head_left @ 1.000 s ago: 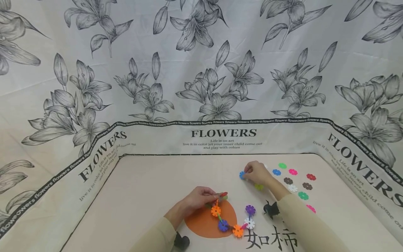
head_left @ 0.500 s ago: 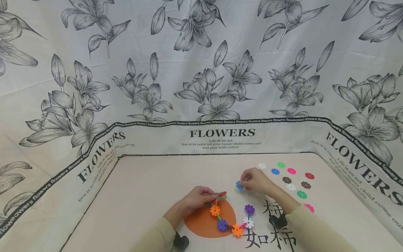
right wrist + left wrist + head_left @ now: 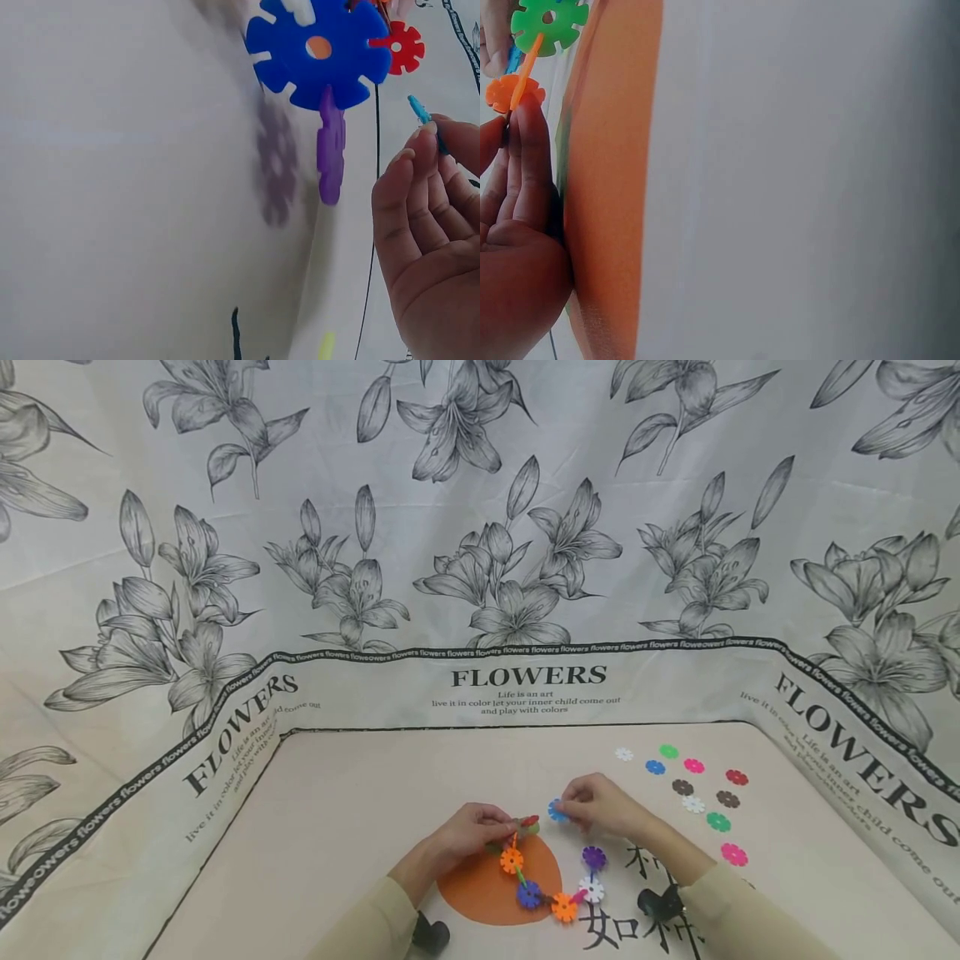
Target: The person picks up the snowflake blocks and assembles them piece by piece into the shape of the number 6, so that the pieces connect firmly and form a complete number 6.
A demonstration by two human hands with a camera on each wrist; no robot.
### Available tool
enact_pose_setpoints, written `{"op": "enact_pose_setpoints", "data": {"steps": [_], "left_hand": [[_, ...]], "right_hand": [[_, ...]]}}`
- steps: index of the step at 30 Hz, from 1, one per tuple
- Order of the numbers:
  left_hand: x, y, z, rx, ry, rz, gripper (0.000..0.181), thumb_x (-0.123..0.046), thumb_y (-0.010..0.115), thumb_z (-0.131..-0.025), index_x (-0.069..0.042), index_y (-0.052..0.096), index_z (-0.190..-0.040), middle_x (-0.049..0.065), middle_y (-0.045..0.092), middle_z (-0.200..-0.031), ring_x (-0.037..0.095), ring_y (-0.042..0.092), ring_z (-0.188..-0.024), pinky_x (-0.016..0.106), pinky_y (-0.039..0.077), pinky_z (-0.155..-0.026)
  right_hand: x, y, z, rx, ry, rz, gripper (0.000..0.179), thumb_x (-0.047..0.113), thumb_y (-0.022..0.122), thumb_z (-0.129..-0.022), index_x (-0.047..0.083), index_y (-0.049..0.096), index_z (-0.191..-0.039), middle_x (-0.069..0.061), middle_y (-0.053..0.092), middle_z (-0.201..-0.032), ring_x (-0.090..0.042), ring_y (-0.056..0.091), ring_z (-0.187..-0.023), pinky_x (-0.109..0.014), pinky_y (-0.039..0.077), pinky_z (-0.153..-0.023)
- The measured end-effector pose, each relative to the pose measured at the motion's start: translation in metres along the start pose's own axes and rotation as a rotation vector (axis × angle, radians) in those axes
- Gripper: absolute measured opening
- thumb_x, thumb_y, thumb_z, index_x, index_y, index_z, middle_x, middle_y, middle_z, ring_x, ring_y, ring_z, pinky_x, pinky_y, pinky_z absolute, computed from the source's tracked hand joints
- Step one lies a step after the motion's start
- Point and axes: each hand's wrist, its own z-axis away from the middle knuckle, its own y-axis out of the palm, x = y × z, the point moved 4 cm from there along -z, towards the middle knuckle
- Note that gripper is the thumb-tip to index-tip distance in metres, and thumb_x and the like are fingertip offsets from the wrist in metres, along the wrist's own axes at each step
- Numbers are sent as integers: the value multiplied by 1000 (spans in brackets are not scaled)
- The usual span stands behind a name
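My left hand [image 3: 468,833] pinches one end of a chain of slotted snowflake discs between thumb and fingers. A red disc [image 3: 530,821] is at that end, and an orange disc [image 3: 512,860] hangs just below. From there the chain curves through a blue disc [image 3: 528,894], another orange disc [image 3: 564,907] and a white disc [image 3: 592,889] to a purple disc [image 3: 594,858]. Close by on the right, my right hand [image 3: 600,806] pinches a light blue disc [image 3: 556,810] by its edge, apart from the chain. The left wrist view also shows a green disc [image 3: 551,30] in the chain.
Several loose discs lie at the back right, among them a green disc [image 3: 669,751], a red disc [image 3: 737,777] and a pink disc [image 3: 734,854]. The tablecloth [image 3: 360,793] has a printed orange circle [image 3: 480,897] under the chain. Floral fabric walls surround the table.
The right hand has come left and nearer with the light blue disc, towards the left hand. My left hand and the chain have stayed nearly still.
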Motion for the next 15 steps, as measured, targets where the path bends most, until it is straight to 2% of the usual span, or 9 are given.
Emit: {"op": "enact_pose_setpoints", "data": {"steps": [8, 15], "left_hand": [[0, 0, 0, -5, 2, -15, 17, -22, 71, -98, -6, 74, -101, 3, 74, -82, 14, 65, -76, 26, 55, -76], [-1, 1, 1, -5, -1, -7, 16, -21, 70, -98, -5, 75, -99, 3, 74, -81, 14, 64, -76, 25, 54, -75]], "right_hand": [[0, 10, 0, 16, 32, -120, 19, 17, 67, -100, -2, 71, -96, -19, 71, -82, -17, 62, -65, -28, 56, -62], [1, 15, 1, 51, 47, -209, 22, 18, 65, -101, -4, 70, -98, -19, 70, -80, -16, 60, -65, -29, 54, -62]]}}
